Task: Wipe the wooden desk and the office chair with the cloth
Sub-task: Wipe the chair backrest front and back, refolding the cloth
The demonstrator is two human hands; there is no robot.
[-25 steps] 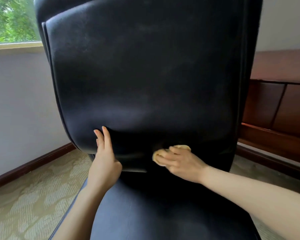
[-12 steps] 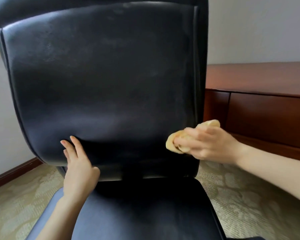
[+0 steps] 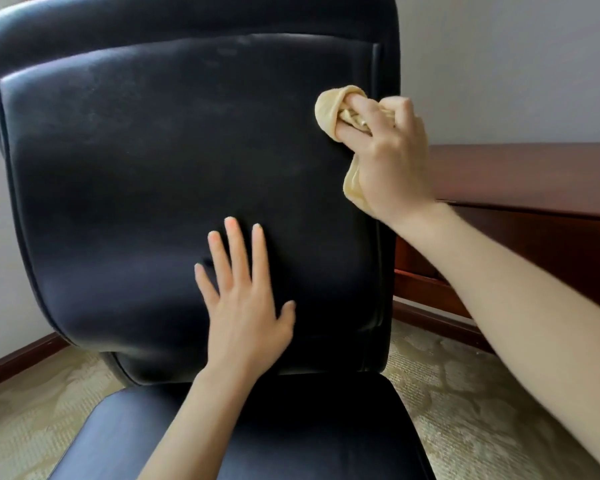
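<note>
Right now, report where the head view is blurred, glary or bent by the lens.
Head view, light: a pale, dull sheen lies across the upper chair backrest, with no hard glare. Head view, blur: the left hand looks slightly smeared at the fingers, and the right hand gripping the cloth is soft too. Head view, distortion: the wide lens bows the backrest's edges and slants the desk.

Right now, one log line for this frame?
step: wiping backrest | right hand: grips cloth at backrest's right edge | left hand: flat on backrest | desk: no contact
</note>
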